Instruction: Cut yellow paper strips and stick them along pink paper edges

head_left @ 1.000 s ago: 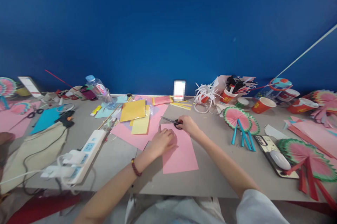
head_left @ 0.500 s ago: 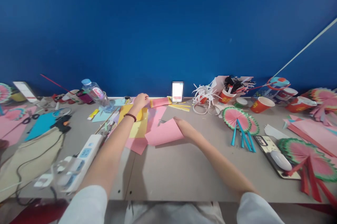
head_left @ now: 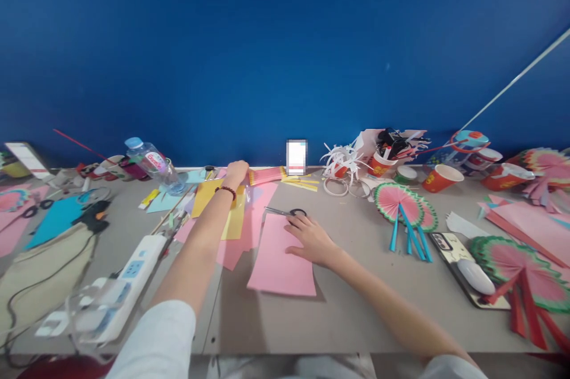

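My right hand (head_left: 309,237) lies flat with spread fingers on the pink paper sheet (head_left: 280,275). Just beyond its fingertips, black-handled scissors (head_left: 287,212) rest across the sheet's far edge. At the back, my left hand (head_left: 237,171) reaches over the yellow paper (head_left: 207,196), close to the left end of a pink pleated strip with yellow edges (head_left: 267,175). Its fingers point down and are hidden behind the back of the hand, so any hold is unclear. More pink paper (head_left: 234,254) lies beneath the yellow sheets.
A phone (head_left: 296,157) stands against the blue wall. Left are a water bottle (head_left: 154,165) and a power strip (head_left: 129,290). Right are white paper strips (head_left: 342,162), red cups (head_left: 443,178), paper fans (head_left: 398,204) and a mouse (head_left: 474,275) on a phone.
My left hand has moved from the pink sheet to the back left. My right hand let go of the scissors, lifted and shifted the sheet, and now presses it flat.
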`<state>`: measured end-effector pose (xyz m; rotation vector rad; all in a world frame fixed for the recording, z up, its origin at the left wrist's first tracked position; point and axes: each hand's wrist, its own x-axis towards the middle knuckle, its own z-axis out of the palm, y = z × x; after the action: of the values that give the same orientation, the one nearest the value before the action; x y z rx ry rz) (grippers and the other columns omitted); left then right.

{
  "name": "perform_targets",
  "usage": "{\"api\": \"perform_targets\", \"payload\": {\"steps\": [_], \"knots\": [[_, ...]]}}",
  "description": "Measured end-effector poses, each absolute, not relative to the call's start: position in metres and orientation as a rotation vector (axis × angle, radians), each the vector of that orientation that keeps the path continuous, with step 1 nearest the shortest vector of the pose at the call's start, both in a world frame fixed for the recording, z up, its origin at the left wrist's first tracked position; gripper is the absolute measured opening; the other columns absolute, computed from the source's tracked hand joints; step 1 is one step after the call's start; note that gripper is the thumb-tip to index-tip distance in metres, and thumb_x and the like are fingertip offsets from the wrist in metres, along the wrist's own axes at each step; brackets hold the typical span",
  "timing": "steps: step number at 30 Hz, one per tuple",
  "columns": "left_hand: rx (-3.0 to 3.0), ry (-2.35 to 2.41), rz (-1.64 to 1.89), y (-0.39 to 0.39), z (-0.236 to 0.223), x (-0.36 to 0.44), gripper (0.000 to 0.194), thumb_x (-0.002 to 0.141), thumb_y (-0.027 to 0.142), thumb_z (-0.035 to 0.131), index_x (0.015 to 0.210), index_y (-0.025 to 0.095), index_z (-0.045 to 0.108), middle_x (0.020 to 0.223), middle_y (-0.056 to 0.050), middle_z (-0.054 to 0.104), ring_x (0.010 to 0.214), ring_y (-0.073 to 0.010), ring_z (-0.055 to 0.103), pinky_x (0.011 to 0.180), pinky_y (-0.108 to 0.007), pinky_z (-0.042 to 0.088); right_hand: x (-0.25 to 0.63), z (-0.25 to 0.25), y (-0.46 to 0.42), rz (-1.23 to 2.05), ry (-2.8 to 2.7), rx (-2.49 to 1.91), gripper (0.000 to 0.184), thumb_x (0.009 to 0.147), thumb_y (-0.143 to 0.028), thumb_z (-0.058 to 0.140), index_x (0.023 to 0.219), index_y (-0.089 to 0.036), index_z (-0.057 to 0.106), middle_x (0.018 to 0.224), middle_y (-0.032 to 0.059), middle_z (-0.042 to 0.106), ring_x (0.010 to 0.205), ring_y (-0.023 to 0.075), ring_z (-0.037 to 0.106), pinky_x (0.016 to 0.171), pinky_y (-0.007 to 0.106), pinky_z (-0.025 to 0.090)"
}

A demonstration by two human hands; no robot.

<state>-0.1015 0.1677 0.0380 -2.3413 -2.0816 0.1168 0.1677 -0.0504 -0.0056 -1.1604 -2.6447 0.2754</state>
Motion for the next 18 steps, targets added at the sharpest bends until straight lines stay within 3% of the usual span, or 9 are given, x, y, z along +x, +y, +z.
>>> {"api": "perform_targets", "payload": {"steps": [8, 14, 18], "knots": [[-2.375, -1.931, 0.168, 0.169, 0.034, -0.101, 0.027, 0.079, 0.003, 0.048, 0.093, 0.007, 0.071, 0.101, -0.025, 0.067, 0.098, -0.0305, 0.065, 0.082, -0.037, 0.047, 0.167, -0.006, -0.049, 0.301, -2.639, -1.162, 0.057, 0.082, -0.054, 0.059, 0.128, -0.021, 0.055, 0.139, 0.013, 0.049, 0.125, 0.0298, 0.041, 0.1, 0.044, 0.035], [-2.354, -1.898, 0.124, 0.165, 0.038, -0.099, 0.03, 0.081, 0.003, 0.042, 0.094, 0.009, 0.069, 0.101, -0.022, 0.067, 0.093, -0.0269, 0.065, 0.076, -0.032, 0.046, 0.169, -0.008, -0.048, 0.298, -2.715, -1.127, 0.06, 0.079, -0.041, 0.066, 0.133, -0.018, 0.051, 0.142, 0.016, 0.044, 0.128, 0.0309, 0.038, 0.098, 0.043, 0.036], [-2.275, -1.891, 0.021, 0.158, 0.055, -0.103, 0.032, 0.081, 0.005, 0.041, 0.104, 0.008, 0.063, 0.106, -0.021, 0.063, 0.098, -0.0281, 0.061, 0.076, -0.034, 0.043, 0.168, -0.009, -0.05, 0.296, -2.641, -1.163, 0.056, 0.083, -0.051, 0.059, 0.129, -0.02, 0.054, 0.14, 0.0139, 0.047, 0.127, 0.0301, 0.04, 0.1, 0.045, 0.036]]}}
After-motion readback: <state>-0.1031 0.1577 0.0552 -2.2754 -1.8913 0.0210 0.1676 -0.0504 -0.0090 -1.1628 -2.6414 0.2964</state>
